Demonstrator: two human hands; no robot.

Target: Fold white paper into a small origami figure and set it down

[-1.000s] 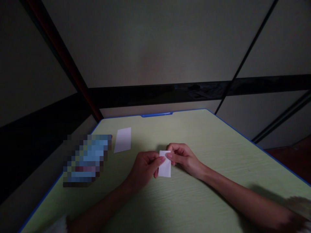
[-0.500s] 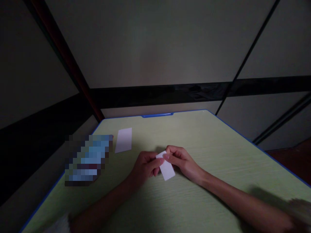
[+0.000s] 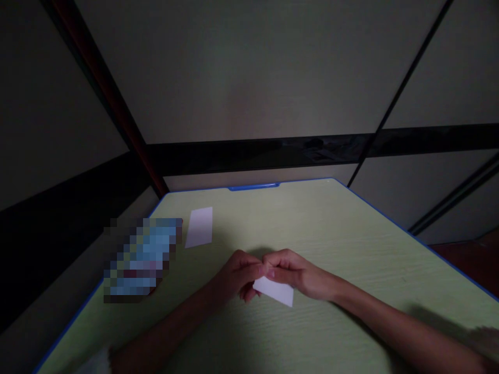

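A small white piece of paper (image 3: pixel 277 292) is pinched between both hands above the table, its lower right corner pointing toward me. My left hand (image 3: pixel 242 272) is closed on its upper left end, with the thumb on top. From the other side my right hand (image 3: pixel 298 272) grips the upper edge, the two thumb tips nearly meeting. The fingers hide the paper's top part, so I cannot tell how it is folded there.
A larger white sheet (image 3: pixel 199 227) lies flat at the table's back left. Beside it is a blurred-out bluish object (image 3: pixel 146 259) near the left edge. The pale green table (image 3: pixel 351 244) has a blue rim, and a panelled wall (image 3: pixel 249 78) stands behind it.
The paper has turned and now lies more crosswise, with less of it showing. Both hands have come slightly lower and nearer to each other. The flat sheet stays put.
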